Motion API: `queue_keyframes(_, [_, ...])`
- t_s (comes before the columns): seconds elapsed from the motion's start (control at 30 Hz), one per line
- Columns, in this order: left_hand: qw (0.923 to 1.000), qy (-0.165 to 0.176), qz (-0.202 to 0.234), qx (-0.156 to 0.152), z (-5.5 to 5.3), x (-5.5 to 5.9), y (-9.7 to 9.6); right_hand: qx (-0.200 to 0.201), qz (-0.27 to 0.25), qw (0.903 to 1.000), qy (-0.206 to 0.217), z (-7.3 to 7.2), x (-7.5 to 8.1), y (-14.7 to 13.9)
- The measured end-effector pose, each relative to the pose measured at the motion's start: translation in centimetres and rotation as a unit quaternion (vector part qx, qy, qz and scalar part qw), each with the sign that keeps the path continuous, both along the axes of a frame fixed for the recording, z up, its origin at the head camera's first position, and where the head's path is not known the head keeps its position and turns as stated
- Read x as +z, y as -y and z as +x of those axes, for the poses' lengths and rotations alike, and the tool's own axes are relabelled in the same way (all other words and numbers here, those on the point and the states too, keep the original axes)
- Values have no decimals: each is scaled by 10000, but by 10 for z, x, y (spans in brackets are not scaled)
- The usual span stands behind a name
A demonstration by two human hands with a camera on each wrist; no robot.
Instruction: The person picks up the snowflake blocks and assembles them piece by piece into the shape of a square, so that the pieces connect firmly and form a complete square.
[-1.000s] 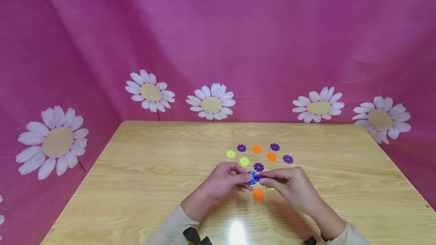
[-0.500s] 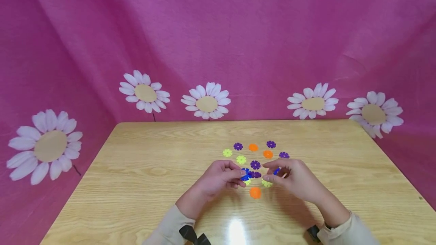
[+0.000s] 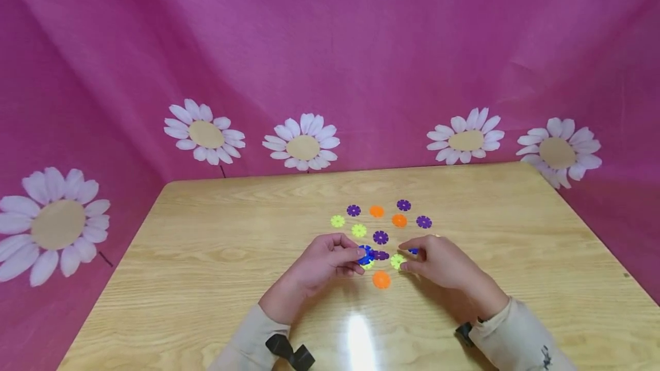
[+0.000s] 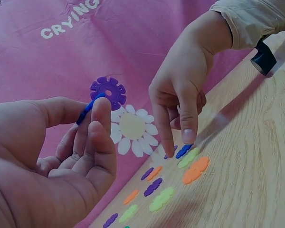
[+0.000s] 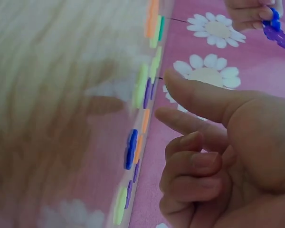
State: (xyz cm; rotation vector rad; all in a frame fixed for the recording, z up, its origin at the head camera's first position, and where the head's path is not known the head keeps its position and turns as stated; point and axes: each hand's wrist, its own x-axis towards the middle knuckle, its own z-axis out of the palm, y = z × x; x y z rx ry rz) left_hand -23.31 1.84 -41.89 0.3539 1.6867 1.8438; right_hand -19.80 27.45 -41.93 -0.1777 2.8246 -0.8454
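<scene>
My left hand (image 3: 322, 262) pinches a blue notched disc (image 3: 365, 255) between thumb and fingers, above the table. A purple notched disc (image 4: 115, 94) is joined to its edge and sticks out to the right. My right hand (image 3: 443, 262) holds nothing; thumb and index finger point out apart, the other fingers curled in the right wrist view. Its fingertips hover just over a yellow-green disc (image 3: 397, 261) and a second blue disc (image 5: 131, 149), which the hand partly covers in the head view. Whether they touch either disc I cannot tell.
Several loose discs lie on the wooden table (image 3: 232, 228): purple (image 3: 380, 237), orange (image 3: 381, 279) and yellow-green (image 3: 337, 221) ones. Another yellow-green disc lies partly hidden under the left hand. A pink flowered cloth (image 3: 381, 62) hangs behind the table.
My right hand has let go of the purple disc joined to the blue one and moved right, over the loose discs. The left hand keeps its pinch. The head view has shifted slightly.
</scene>
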Motion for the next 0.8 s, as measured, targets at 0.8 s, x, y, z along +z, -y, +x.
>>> queue_keyframes(0.8, [9998,138,87,-113,1,2,-1,-172,525,9983,-182,4,-3,12])
